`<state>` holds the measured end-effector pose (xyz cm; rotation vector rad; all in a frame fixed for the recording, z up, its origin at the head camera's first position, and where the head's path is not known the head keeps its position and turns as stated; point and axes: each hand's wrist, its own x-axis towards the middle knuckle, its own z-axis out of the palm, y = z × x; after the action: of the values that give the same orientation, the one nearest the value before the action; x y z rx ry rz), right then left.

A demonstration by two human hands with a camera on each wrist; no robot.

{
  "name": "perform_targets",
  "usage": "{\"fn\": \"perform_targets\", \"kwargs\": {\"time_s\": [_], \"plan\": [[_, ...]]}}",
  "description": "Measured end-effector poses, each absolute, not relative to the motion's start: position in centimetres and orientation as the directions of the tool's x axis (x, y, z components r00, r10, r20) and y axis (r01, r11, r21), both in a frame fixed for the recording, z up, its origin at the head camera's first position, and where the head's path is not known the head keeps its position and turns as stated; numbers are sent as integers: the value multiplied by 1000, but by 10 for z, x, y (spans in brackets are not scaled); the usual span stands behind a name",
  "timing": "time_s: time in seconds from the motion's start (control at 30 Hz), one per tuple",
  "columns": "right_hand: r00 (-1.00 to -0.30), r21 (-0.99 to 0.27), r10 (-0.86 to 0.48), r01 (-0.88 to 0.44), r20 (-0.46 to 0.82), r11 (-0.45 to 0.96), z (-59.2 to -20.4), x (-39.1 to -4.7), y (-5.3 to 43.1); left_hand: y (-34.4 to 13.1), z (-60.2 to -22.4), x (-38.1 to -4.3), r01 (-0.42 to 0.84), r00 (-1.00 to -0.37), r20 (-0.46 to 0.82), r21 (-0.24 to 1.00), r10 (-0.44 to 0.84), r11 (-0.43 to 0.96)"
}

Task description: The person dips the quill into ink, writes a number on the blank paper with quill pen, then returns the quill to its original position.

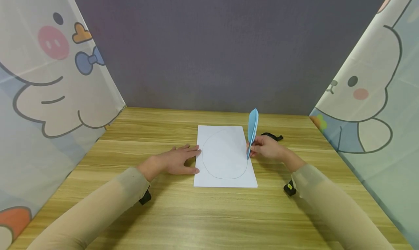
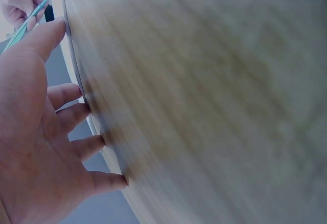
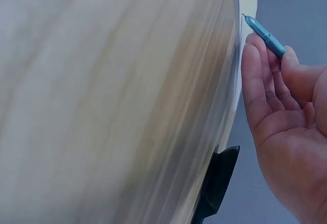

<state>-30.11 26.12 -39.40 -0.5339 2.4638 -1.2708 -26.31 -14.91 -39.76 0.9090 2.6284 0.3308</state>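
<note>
Pen (image 1: 253, 125), feather-shaped, light-blue, perhaps plastic, pinched by right hand (image 1: 267, 147); left hand (image 1: 180, 160) splayed, touching white paper (image 1: 225, 155); wood-grain table (image 1: 216, 213), grey wall (image 1: 216, 53).

Even light casts soft shadows in the head view; both dimmer wrist views blur the tabletop (image 2: 204, 106).

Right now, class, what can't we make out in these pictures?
Pen: upper part hidden by right hand, right wrist view.
Line: too faint at top right to tell if closed, head view.
Table: grain blurred, left wrist view.
Black thing: too small to identify, head view.
</note>
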Motion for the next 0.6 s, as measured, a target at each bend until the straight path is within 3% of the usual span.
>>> {"fn": "perform_targets", "kwargs": {"time_s": [0.6], "plan": [[-922, -817, -378, -149, -90, 558, -396, -318, 255, -149, -399, -264, 546, -742, -238, 329, 627, 771]]}}
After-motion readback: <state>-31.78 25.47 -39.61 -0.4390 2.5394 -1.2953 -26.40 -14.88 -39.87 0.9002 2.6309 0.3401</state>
